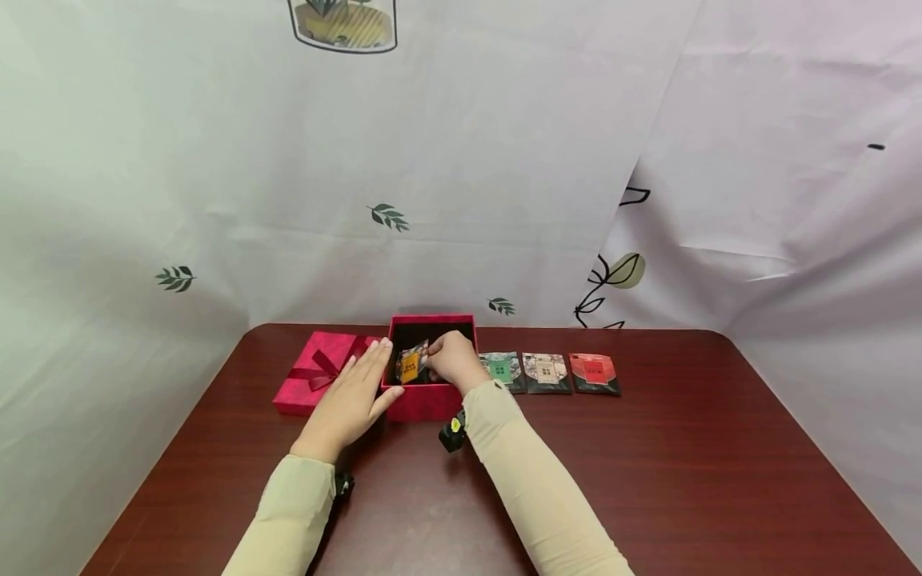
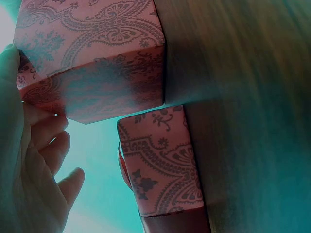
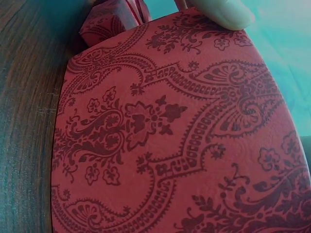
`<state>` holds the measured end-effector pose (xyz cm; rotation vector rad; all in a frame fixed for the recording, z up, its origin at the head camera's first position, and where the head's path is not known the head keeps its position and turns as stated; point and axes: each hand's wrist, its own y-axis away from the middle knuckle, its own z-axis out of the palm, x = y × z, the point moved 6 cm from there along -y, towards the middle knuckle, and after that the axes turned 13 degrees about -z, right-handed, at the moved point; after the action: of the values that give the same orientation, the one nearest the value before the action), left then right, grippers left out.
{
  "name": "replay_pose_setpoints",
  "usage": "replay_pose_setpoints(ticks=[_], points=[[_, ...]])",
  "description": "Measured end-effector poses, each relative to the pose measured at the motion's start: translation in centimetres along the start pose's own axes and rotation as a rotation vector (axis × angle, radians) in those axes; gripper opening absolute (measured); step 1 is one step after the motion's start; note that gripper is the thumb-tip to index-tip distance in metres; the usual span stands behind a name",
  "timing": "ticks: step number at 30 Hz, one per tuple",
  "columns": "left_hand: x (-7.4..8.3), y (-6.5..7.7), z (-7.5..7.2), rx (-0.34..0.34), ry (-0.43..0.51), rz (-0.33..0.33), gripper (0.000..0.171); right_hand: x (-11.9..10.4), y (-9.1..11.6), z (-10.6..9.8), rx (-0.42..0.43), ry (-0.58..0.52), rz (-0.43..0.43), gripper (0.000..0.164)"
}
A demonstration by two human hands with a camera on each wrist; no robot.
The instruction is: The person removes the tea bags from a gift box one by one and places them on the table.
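Observation:
An uncovered red patterned gift box [image 1: 421, 406], dark inside, stands toward the back of the table. Over its interior, my right hand [image 1: 455, 360] pinches a sachet with an orange label [image 1: 410, 366] by its right side. My left hand [image 1: 346, 408] lies flat with straight fingers at the box's left rim, its thumb over the front edge. In the left wrist view, the left hand's fingers [image 2: 51, 138] meet the box wall [image 2: 112, 87]. The right wrist view is filled by the box's front wall [image 3: 170, 126], with a thumb [image 3: 226, 13] at the top edge.
The box's red lid [image 1: 317, 360] with a dark ribbon bow lies left of the box. Right of it, a green sachet [image 1: 504, 370], a white sachet [image 1: 547, 373] and a red sachet [image 1: 594, 374] lie in a row. A pale curtain [image 1: 504, 160] hangs behind the brown table [image 1: 684, 464].

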<state>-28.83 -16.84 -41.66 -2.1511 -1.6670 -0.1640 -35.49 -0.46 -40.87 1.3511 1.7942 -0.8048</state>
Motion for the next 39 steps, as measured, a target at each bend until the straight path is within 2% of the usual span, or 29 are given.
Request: replay_pose_setpoints(ticks=[3, 10, 20, 29, 39], points=[[-0.1, 0.0, 0.0, 0.008, -0.001, 0.001, 0.076, -0.1, 0.0, 0.0, 0.003, 0.009, -0.008, 0.011], [-0.2, 0.2, -0.1, -0.021, -0.004, -0.016, 0.078, -0.2, 0.2, -0.1, 0.003, 0.053, -0.027, 0.010], [-0.2, 0.2, 0.1, -0.040, -0.006, -0.024, 0.078, -0.4, 0.2, -0.4, 0.057, 0.013, -0.058, 0.013], [-0.2, 0.1, -0.1, -0.030, -0.003, -0.018, 0.078, -1.4, 0.4, -0.9, 0.153, 0.106, -0.183, 0.014], [-0.2, 0.0, 0.0, -0.037, 0.002, -0.021, 0.078, -2.4, 1.5, -2.3, 0.255, 0.082, -0.295, 0.010]])
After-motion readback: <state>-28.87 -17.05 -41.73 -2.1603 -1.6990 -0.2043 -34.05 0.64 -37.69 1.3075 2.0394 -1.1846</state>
